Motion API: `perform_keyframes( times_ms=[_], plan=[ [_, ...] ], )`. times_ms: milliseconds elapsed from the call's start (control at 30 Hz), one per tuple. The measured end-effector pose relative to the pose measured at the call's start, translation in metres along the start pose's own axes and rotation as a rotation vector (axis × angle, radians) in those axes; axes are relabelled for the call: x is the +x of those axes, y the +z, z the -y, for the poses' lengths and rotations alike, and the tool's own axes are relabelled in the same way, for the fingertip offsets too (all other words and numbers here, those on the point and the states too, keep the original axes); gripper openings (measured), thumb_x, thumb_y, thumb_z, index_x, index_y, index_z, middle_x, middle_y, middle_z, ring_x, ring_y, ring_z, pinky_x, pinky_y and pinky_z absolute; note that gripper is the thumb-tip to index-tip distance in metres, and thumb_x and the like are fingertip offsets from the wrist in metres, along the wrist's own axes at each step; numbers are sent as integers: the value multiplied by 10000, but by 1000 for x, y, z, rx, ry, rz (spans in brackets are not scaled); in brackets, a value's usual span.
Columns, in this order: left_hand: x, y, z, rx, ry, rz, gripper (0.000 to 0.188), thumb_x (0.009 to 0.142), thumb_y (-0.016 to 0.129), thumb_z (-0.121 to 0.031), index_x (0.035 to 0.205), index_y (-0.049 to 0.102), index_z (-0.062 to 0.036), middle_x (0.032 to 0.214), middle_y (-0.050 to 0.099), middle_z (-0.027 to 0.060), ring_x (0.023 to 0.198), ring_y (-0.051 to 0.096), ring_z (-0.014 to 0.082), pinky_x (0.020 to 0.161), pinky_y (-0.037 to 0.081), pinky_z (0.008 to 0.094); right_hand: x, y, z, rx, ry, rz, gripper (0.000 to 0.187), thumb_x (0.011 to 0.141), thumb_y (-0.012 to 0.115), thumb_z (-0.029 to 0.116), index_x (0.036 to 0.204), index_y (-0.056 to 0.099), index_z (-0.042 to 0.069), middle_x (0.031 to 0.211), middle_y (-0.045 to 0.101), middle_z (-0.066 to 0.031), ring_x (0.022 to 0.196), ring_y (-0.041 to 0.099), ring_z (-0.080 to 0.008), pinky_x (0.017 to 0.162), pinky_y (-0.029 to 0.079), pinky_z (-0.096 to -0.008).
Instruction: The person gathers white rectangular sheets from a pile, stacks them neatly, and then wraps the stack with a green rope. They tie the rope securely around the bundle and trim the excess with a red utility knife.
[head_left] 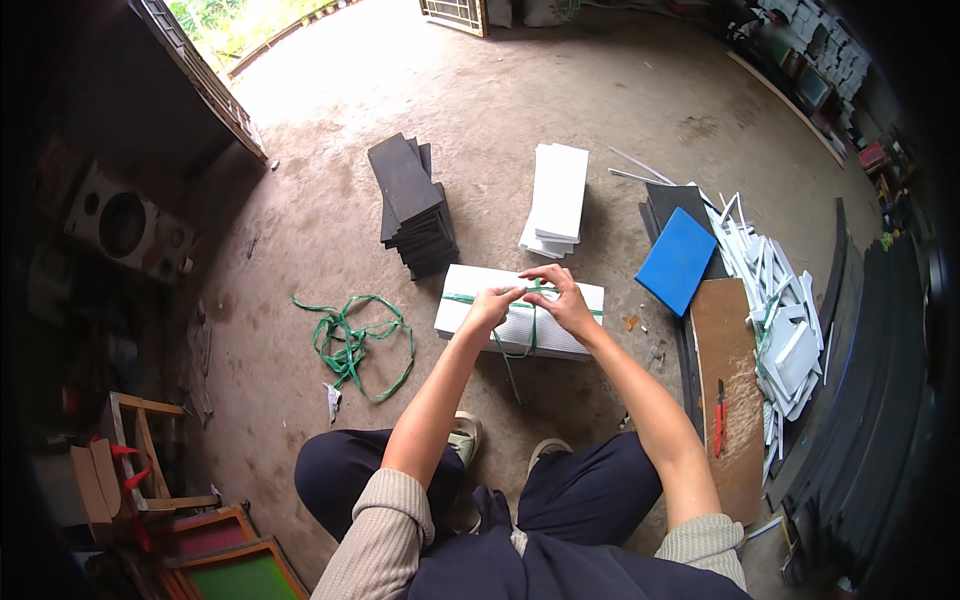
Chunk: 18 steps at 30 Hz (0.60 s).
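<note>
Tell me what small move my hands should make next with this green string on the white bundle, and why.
Probably pull the two ends apart to snug the knot. Both the left hand and the right hand pinch the green string on top of the white stack, where it already wraps across, and a loose tail hangs down the front.

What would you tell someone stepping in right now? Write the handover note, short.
Left hand and right hand: both pinching the green strap on top of the white board bundle on the floor.
Strap runs across and around the bundle; the knot is not finished.
Spare green strap lies loose to the left.
Beyond: black stack and white stack, both unstrapped.
</note>
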<state>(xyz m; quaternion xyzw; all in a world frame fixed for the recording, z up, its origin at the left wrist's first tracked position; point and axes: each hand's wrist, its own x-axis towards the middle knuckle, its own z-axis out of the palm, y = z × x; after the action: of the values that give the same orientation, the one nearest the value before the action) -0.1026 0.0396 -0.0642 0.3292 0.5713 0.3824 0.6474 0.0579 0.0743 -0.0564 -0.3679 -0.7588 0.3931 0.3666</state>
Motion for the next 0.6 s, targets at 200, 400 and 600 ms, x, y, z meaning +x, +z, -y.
perform_keyframes(
  times_ms=[200,400,600],
  plan=[
    [18,-14,7,-190,-60,87,116,849,542,-199,787,551,-102,515,327,-113,399,263,0,348,180,190,-1,9,-15,219,155,18,269,820,572,284,976,608,68,906,536,-67,735,528,-157,714,431,-270],
    [16,-13,6,-58,-56,64,182,842,552,-234,855,611,-63,494,332,-100,388,242,6,360,169,198,-4,4,-4,-217,118,28,278,825,552,311,900,552,44,795,570,-126,664,581,-261,606,459,-346],
    [15,-1,-6,174,86,-202,185,794,601,-163,921,530,-49,506,358,-79,404,292,28,365,236,228,-1,0,-2,-426,-50,41,203,828,530,232,776,558,37,726,583,-117,673,581,-300,580,467,-379]
  ],
)
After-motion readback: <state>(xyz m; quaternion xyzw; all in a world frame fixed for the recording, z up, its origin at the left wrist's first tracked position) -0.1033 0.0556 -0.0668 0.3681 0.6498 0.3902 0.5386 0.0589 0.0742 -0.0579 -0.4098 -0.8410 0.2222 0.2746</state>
